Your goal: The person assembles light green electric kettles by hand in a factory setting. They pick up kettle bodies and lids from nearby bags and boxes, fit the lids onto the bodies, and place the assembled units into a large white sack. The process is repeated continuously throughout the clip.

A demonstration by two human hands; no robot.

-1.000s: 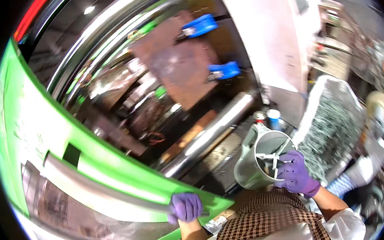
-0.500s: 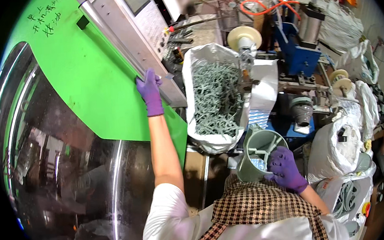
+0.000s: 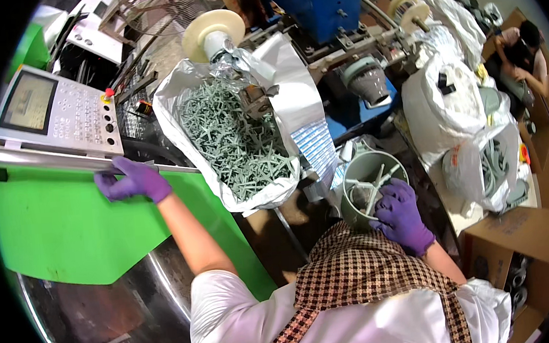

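Observation:
My left hand (image 3: pixel 135 181), in a purple glove, has its fingers bent over the metal rail (image 3: pixel 54 158) along the top edge of a green machine panel (image 3: pixel 65 220). At my right, close to my waist, is a grey-green plastic bucket (image 3: pixel 354 211) with several pale grey branched plastic pieces (image 3: pixel 371 193) inside. My right hand (image 3: pixel 402 216), also gloved in purple, grips its near right rim. Some fingers of that hand are hidden by the bucket wall.
A white sack (image 3: pixel 225 204) full of grey-green plastic scraps (image 3: pixel 226 136) stands ahead. Left of it is a control panel (image 3: pixel 57 108). A blue machine (image 3: pixel 320 10) stands beyond. More sacks (image 3: pixel 443 103) and a cardboard box (image 3: pixel 518 236) are at right, with another person (image 3: pixel 520 62) farther off.
The view has turned, bringing the control panel and the cardboard boxes more into sight. My left hand stays at the rail, and my right hand keeps the bucket near my waist.

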